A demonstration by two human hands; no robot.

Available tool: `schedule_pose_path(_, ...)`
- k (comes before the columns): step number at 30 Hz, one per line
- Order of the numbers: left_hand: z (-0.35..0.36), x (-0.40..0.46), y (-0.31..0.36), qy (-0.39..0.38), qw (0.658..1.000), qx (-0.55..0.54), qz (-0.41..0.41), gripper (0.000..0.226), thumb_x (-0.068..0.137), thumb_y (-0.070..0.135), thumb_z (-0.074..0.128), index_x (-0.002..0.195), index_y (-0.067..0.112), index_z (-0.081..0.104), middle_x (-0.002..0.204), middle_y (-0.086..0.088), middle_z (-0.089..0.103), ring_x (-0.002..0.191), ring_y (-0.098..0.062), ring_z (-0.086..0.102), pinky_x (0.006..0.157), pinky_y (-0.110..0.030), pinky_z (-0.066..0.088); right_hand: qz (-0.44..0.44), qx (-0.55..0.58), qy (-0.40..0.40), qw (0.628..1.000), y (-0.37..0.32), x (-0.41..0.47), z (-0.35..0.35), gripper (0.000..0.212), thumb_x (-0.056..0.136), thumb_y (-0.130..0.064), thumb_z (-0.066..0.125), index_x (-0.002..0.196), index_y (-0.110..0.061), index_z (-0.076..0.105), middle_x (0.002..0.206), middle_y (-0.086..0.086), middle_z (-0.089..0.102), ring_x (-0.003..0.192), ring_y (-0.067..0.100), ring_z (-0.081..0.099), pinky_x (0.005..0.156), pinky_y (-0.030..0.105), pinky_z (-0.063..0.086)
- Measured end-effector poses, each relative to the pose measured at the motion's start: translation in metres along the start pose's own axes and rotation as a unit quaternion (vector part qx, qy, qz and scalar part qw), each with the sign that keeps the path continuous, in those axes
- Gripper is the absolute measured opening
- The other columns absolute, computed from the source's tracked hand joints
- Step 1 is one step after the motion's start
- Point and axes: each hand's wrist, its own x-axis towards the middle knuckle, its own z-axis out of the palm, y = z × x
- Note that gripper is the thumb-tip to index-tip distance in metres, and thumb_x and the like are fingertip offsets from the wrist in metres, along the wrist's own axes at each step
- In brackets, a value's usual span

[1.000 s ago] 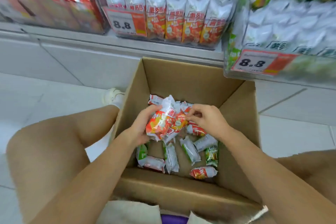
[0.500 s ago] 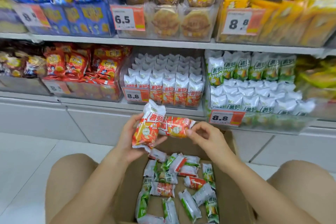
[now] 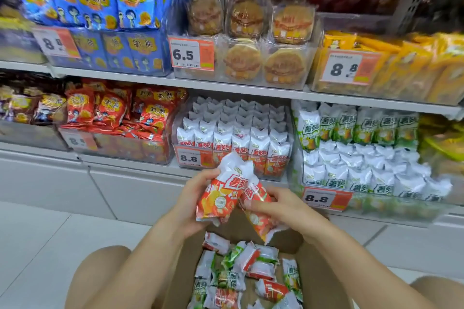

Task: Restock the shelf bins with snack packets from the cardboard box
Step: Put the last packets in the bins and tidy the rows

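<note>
My left hand (image 3: 190, 204) grips an orange-and-white snack packet (image 3: 221, 195), held upright above the cardboard box (image 3: 319, 281). My right hand (image 3: 281, 208) grips a second orange packet (image 3: 259, 221), tilted and touching the first. Both are raised just in front of the low clear shelf bin (image 3: 195, 158) filled with rows of matching orange-and-white packets. Several loose orange and green packets (image 3: 241, 273) lie in the bottom of the box, between my knees.
To the right stands a bin of green-and-white packets (image 3: 364, 158); to the left, a bin of red packets (image 3: 120, 123). The upper shelf (image 3: 226, 85) carries blue bags, round cakes and yellow packs. White floor tiles (image 3: 45, 241) lie at left.
Both hands lifted the two orange packets out of the box and up toward the orange-packet bin. My view tilted up from the box to the shelves.
</note>
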Motion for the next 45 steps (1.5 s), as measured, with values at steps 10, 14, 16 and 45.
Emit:
schedule_pose_path(10, -0.051, 0.026, 0.047, 0.097, 0.991, -0.035, 0.088, 0.038, 0.082, 0.044, 0.055, 0.098, 0.013, 0.070, 0.074, -0.008, 0.063, 0.058, -0.018, 0.057, 0.042, -0.025, 0.045, -0.049, 0.083, 0.080, 0.992, -0.018, 0.072, 0.001, 0.040, 0.076, -0.032, 0.076, 0.112, -0.023, 0.060, 0.107, -0.003, 0.071, 0.096, 0.011, 0.067, 0.078, 0.021, 0.051)
schedule_pose_path(14, -0.062, 0.044, 0.046, 0.197, 0.946, 0.236, 0.103, 0.042, 0.073, 0.038, 0.077, 0.104, 0.011, 0.067, 0.069, 0.000, 0.067, 0.055, -0.012, 0.061, 0.044, -0.021, 0.048, -0.102, -0.343, 0.169, 0.918, -0.015, 0.106, -0.010, 0.060, 0.066, -0.062, 0.068, 0.112, -0.024, 0.059, 0.115, -0.008, 0.055, 0.107, 0.012, 0.054, 0.089, 0.031, 0.047)
schedule_pose_path(16, -0.070, 0.058, 0.049, 0.233, 0.832, 0.478, 0.157, 0.037, 0.069, 0.050, 0.078, 0.096, 0.026, 0.067, 0.082, 0.007, 0.069, 0.074, -0.007, 0.066, 0.056, -0.016, 0.047, -0.098, -0.498, 0.184, 0.841, -0.011, 0.115, -0.017, 0.063, 0.070, -0.063, 0.064, 0.115, -0.020, 0.058, 0.115, -0.004, 0.051, 0.109, 0.015, 0.048, 0.090, 0.029, 0.042)
schedule_pose_path(45, -0.062, 0.016, 0.070, 0.062, 0.488, 0.853, 0.173, 0.066, 0.058, 0.074, 0.057, 0.101, 0.026, 0.070, 0.100, 0.013, 0.064, 0.094, -0.008, 0.058, 0.085, -0.030, 0.046, -0.183, -0.557, 0.119, 0.801, -0.005, 0.046, -0.011, 0.063, 0.079, -0.060, 0.057, 0.122, -0.014, 0.051, 0.117, 0.003, 0.050, 0.113, 0.020, 0.044, 0.095, 0.032, 0.034)
